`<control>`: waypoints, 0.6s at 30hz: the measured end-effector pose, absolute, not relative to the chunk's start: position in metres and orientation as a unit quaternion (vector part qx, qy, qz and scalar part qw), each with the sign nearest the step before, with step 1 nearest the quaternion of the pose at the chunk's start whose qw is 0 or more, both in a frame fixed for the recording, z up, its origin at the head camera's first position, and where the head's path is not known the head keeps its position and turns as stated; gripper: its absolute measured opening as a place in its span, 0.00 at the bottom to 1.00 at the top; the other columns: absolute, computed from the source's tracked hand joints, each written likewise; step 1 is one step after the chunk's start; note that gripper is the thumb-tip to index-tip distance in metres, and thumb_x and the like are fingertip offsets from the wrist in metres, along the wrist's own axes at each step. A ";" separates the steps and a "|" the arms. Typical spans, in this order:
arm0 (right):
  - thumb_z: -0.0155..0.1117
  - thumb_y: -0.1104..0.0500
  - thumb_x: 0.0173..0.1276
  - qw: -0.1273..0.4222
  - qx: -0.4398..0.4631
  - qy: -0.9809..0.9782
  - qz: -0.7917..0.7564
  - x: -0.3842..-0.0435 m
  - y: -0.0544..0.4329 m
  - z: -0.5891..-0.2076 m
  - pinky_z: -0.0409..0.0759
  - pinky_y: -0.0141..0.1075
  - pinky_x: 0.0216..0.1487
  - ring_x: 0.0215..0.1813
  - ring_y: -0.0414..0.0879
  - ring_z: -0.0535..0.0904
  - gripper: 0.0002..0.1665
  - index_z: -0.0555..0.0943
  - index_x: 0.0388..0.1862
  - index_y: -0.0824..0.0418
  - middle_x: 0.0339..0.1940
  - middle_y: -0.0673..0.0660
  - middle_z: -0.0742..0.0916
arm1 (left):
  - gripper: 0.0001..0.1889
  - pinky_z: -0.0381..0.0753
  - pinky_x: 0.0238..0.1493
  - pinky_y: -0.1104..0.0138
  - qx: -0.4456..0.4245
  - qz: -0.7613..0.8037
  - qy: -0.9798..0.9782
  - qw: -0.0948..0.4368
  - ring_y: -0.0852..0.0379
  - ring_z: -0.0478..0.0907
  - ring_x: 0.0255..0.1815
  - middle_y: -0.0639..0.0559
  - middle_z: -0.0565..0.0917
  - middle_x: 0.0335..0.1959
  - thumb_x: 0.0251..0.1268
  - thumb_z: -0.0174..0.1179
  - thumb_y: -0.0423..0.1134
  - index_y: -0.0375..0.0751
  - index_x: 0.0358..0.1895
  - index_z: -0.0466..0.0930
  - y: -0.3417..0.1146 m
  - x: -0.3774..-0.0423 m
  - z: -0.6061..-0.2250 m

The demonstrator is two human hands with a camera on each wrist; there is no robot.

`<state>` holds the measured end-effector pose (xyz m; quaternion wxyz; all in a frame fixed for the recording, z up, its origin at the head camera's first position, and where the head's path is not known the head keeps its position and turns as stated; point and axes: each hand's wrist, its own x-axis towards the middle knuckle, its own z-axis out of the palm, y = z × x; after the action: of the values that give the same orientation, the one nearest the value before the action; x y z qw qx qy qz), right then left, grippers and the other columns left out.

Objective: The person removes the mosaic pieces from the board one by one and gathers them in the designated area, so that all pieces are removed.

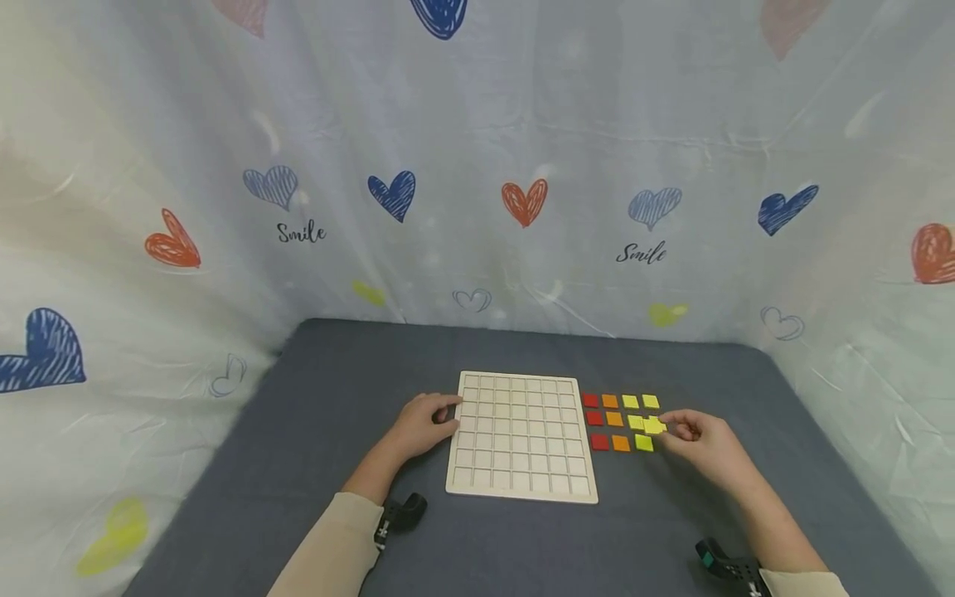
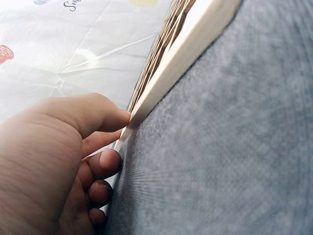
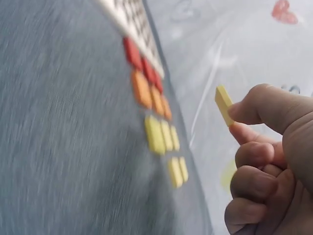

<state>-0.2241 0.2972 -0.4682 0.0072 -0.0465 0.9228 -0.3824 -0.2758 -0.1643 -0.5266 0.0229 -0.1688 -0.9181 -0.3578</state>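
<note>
A wooden grid board [image 1: 522,497] with raised dividers lies flat on the table. Along its left edge, my left hand [image 1: 422,424] rests with thumb and index fingertips against the side, several cells apart; the left wrist view shows the thumb tip [image 2: 122,117] right at the board's rim. My right hand [image 1: 705,448] pinches a thin yellow square tile [image 3: 224,105] between thumb and index finger, the other fingers curled in. From the head view, this held tile overlaps the yellow tiles in the loose group right of the board.
Right of the board lie three red tiles [image 1: 594,419], three orange tiles [image 1: 614,419] and several yellow tiles [image 1: 644,443], arranged in columns. Dark grey cloth [image 1: 358,365] covers the table. A pale curtain printed with hearts [image 1: 525,203] hangs behind it and at both sides.
</note>
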 end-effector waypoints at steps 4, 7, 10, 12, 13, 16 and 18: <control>0.68 0.59 0.71 0.020 -0.029 0.931 -0.364 -0.223 0.312 -0.478 0.66 0.37 0.28 0.28 0.44 0.67 0.20 0.81 0.55 0.72 0.27 0.53 0.74 | 0.21 0.65 0.38 0.60 -0.170 -0.358 -0.918 0.022 0.58 0.64 0.29 0.58 0.70 0.24 0.68 0.66 0.38 0.42 0.63 0.84 -0.164 -0.276 -0.527; 0.68 0.60 0.70 0.035 -0.018 0.932 -0.359 -0.223 0.322 -0.486 0.68 0.36 0.28 0.29 0.45 0.69 0.19 0.81 0.53 0.73 0.29 0.54 0.77 | 0.21 0.65 0.38 0.60 -0.172 -0.359 -0.917 0.019 0.58 0.64 0.29 0.58 0.70 0.24 0.68 0.66 0.38 0.42 0.63 0.84 -0.162 -0.276 -0.526; 0.68 0.62 0.69 0.048 -0.017 0.932 -0.360 -0.224 0.329 -0.493 0.68 0.36 0.29 0.29 0.45 0.70 0.18 0.82 0.52 0.74 0.29 0.54 0.78 | 0.21 0.65 0.39 0.60 -0.175 -0.359 -0.917 0.019 0.58 0.64 0.30 0.58 0.70 0.24 0.68 0.66 0.38 0.43 0.63 0.84 -0.161 -0.276 -0.527; 0.69 0.62 0.69 0.052 -0.019 0.931 -0.360 -0.225 0.332 -0.497 0.68 0.36 0.29 0.29 0.45 0.70 0.17 0.82 0.51 0.74 0.30 0.54 0.78 | 0.21 0.65 0.39 0.59 -0.175 -0.361 -0.916 0.019 0.58 0.64 0.31 0.58 0.70 0.24 0.68 0.66 0.38 0.43 0.63 0.84 -0.161 -0.276 -0.527; 0.69 0.62 0.68 0.051 -0.019 0.931 -0.361 -0.226 0.333 -0.498 0.68 0.35 0.29 0.29 0.45 0.70 0.17 0.82 0.51 0.73 0.30 0.54 0.78 | 0.20 0.65 0.39 0.59 -0.175 -0.360 -0.916 0.021 0.58 0.65 0.31 0.58 0.70 0.24 0.68 0.66 0.38 0.43 0.63 0.84 -0.162 -0.277 -0.527; 0.70 0.62 0.68 0.048 -0.024 0.930 -0.363 -0.229 0.334 -0.502 0.68 0.35 0.29 0.29 0.44 0.70 0.17 0.83 0.51 0.73 0.29 0.53 0.78 | 0.20 0.65 0.39 0.59 -0.171 -0.362 -0.916 0.022 0.57 0.65 0.31 0.58 0.70 0.24 0.68 0.66 0.38 0.43 0.63 0.84 -0.162 -0.277 -0.527; 0.71 0.61 0.68 0.045 -0.026 0.930 -0.364 -0.231 0.335 -0.504 0.67 0.35 0.30 0.29 0.43 0.70 0.18 0.83 0.51 0.72 0.28 0.53 0.77 | 0.20 0.64 0.38 0.59 -0.169 -0.361 -0.917 0.024 0.57 0.64 0.30 0.57 0.70 0.24 0.68 0.67 0.37 0.43 0.62 0.84 -0.163 -0.277 -0.528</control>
<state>-0.2312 0.3348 -0.5039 0.0454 -0.0256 0.9298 -0.3643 -0.2765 -0.1627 -0.5278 0.0235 -0.1692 -0.9169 -0.3608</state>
